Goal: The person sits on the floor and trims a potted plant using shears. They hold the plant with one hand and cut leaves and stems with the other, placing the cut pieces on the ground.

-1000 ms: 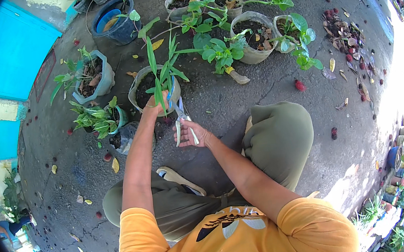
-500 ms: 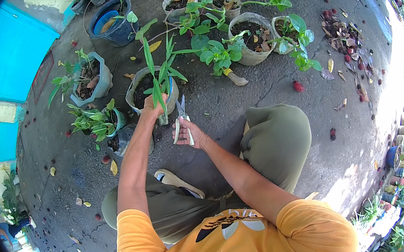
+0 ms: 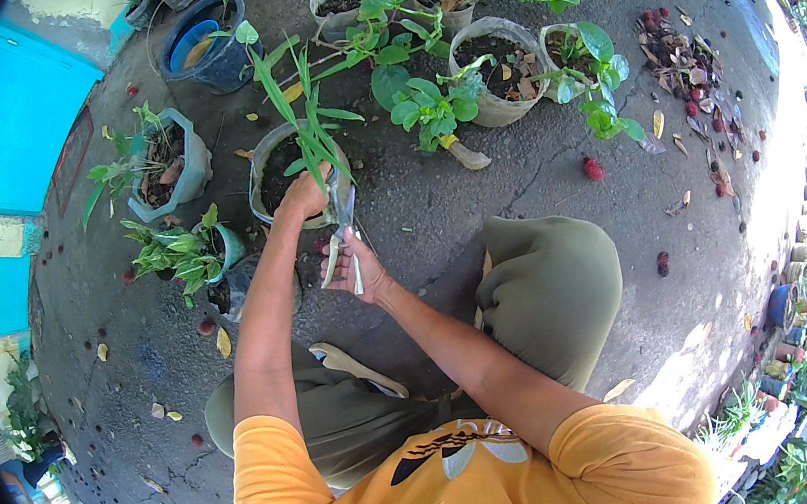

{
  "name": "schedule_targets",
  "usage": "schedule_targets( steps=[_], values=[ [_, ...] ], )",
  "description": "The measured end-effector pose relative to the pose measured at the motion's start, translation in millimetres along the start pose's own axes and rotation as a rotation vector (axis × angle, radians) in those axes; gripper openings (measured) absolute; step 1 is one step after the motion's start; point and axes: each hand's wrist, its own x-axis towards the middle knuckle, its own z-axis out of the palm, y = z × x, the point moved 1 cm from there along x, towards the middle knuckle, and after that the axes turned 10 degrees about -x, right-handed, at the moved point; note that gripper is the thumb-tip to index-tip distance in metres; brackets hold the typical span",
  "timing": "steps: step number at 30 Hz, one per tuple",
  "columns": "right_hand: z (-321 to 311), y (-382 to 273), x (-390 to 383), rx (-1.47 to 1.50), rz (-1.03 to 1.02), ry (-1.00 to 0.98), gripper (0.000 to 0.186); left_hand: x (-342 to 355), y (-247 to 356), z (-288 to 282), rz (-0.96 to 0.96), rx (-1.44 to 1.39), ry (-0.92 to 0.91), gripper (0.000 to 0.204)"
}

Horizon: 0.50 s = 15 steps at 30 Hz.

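Note:
With my left hand [image 3: 306, 193] I grip the long-leaved green plant [image 3: 308, 133] at the front rim of a pale round pot [image 3: 266, 178] of dark soil; the fingertips are partly hidden by leaves. My right hand [image 3: 361, 272] is closed on white-handled shears [image 3: 347, 209], their metal blades pointing up at the pot's front right rim, beside my left hand. I cannot tell whether the blades touch the plant. A pot of leafy greens [image 3: 227, 248] sits just left, with a crumpled dark bag [image 3: 247, 291] below it.
Several other potted plants [image 3: 496, 105] stand behind and right, with a dark blue tub [image 3: 210, 69] at back left. Dry leaves [image 3: 678, 67] and red fruits [image 3: 593, 168] litter the pavement. Turquoise doors [image 3: 4, 120] line the left; another person's leg [image 3: 27, 469] shows at lower left.
The view has shifted a little. My right hand has moved slightly left with the shears, whose blades now overlap the pot's rim more closely. My left hand stays gripping the plant.

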Motion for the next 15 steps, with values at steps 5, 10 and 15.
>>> schedule_targets(
  steps=[5, 10, 15],
  values=[
    [-16.5, 7.0, 2.5, 0.002, 0.004, 0.193, 0.074, 1.3, 5.3, 0.2, -0.062, -0.061, -0.010, 0.039],
    [-20.2, 8.9, 1.6, 0.069, 0.013, 0.144, 0.075, -15.0, 57.1, 10.6, -0.271, 0.022, 0.147, 0.067],
    [-26.7, -4.3, 1.7, 0.153, -0.022, 0.194, 0.077, -29.7, 80.3, 5.1, -0.231, 0.088, 0.277, 0.082]
  ],
)
